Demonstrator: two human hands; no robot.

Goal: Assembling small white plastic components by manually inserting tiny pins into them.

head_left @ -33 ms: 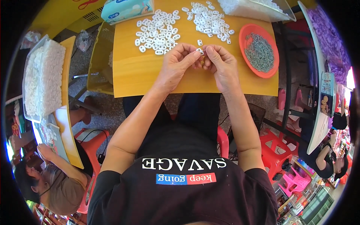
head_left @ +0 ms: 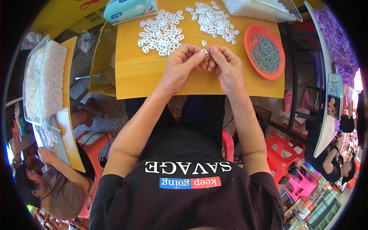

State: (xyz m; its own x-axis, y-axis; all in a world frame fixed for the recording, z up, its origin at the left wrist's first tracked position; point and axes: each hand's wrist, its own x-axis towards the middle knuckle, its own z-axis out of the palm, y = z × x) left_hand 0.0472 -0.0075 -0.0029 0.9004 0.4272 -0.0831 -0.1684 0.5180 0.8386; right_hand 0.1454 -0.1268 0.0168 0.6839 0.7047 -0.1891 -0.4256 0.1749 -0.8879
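Observation:
Above the table [head_left: 142, 80], my left hand [head_left: 183, 63] pinches a small white plastic piece with two holes [head_left: 204, 51] between thumb and forefinger. My right hand [head_left: 227, 65] is closed right beside it, thumb against forefinger at the piece's edge. Whatever its fingertips hold is too small to make out. Just beyond my fingers lies a single white piece [head_left: 204, 43]. Farther back are two heaps of white two-holed pieces, a left heap [head_left: 163, 34] and a right heap [head_left: 216, 23]. An orange-red bowl [head_left: 283, 57] of small grey metal screws [head_left: 265, 53] stands to the right.
A tissue pack [head_left: 130, 10] and a clear bin of white pieces [head_left: 260, 8] line the table's back. At left, a person [head_left: 63, 188] sits by another table with a filled clear bin [head_left: 46, 80]. Red stools [head_left: 281, 155] stand at right, near a white-topped table [head_left: 326, 126].

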